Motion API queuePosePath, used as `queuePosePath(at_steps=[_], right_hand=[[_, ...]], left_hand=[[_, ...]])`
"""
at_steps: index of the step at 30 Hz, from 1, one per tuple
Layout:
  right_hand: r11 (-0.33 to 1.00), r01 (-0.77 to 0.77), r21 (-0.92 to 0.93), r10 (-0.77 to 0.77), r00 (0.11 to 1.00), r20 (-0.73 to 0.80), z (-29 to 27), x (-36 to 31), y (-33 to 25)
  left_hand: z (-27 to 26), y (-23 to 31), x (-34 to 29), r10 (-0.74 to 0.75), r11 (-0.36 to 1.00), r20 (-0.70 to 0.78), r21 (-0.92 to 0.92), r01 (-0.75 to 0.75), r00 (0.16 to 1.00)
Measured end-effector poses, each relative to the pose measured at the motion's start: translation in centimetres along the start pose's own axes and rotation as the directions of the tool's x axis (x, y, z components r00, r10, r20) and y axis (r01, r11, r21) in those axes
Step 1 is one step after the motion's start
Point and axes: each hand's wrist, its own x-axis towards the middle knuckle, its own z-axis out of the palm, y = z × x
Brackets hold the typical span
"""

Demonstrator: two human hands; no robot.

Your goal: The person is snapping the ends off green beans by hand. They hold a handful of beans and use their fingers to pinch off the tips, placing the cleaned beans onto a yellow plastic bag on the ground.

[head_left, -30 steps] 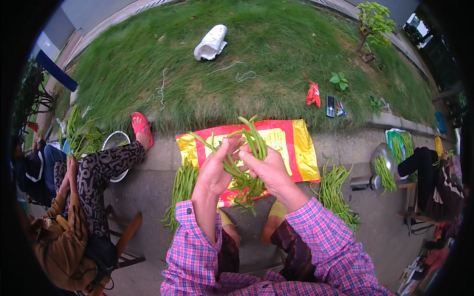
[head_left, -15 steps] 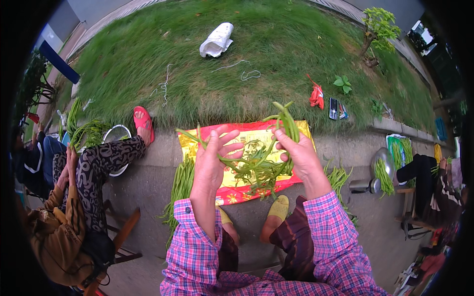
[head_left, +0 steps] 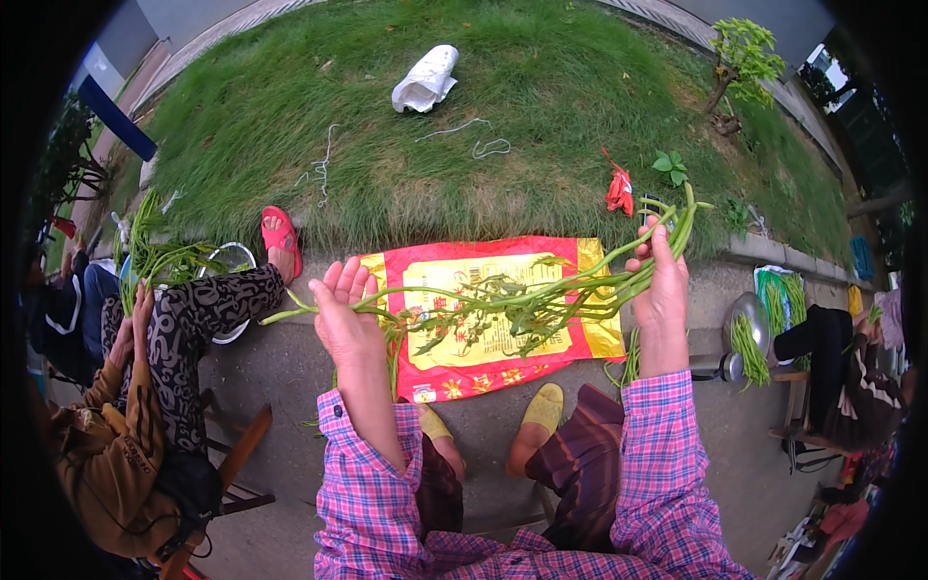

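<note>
My right hand (head_left: 665, 280) grips a bunch of long green vegetable stems (head_left: 604, 287) with limp leaves, its thicker ends rising above the fingers. The stems stretch leftward in front of me. At their far end my left hand (head_left: 348, 317) has a stem caught at the thumb, its tip poking out to the left; the other fingers are spread. Beneath the stems a red and yellow plastic sack (head_left: 483, 372) lies flat on the pavement, with loose leaves on it. More stems lie on the ground by each of my forearms, partly hidden.
On my left, a seated person (head_left: 121, 454) holds similar stems near a metal basin (head_left: 235, 259). Another seated person (head_left: 865, 372) is at the right, near a metal bowl (head_left: 751, 314). Beyond the curb lie grass, a white sack (head_left: 425, 79) and a red bag (head_left: 620, 189).
My hands have moved apart, the right one rightward and the left one leftward. The stems, bunched between them before, are now drawn out lengthwise across the sack.
</note>
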Motion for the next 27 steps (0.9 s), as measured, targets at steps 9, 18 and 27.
queuePosePath(at_steps=[9,18,27], right_hand=[[0.97,0.18,0.163,-0.16,0.978,-0.13,-2.7,1.7,-1.6],[0.897,0.363,0.251,-0.291,0.914,-0.282,-4.8,1.9,-4.3],[0.957,0.086,-0.277,-0.07,0.995,0.067,2.6,-2.2,0.3]], left_hand=[[-0.7,0.8,0.9,0.043,0.997,-0.052,-0.069,-0.047,0.998],[-2.7,1.6,2.9,0.04,0.989,-0.078,-0.138,-0.051,0.996],[0.0,-1.8,0.1,-0.407,0.913,0.314,0.106,0.395,0.858]])
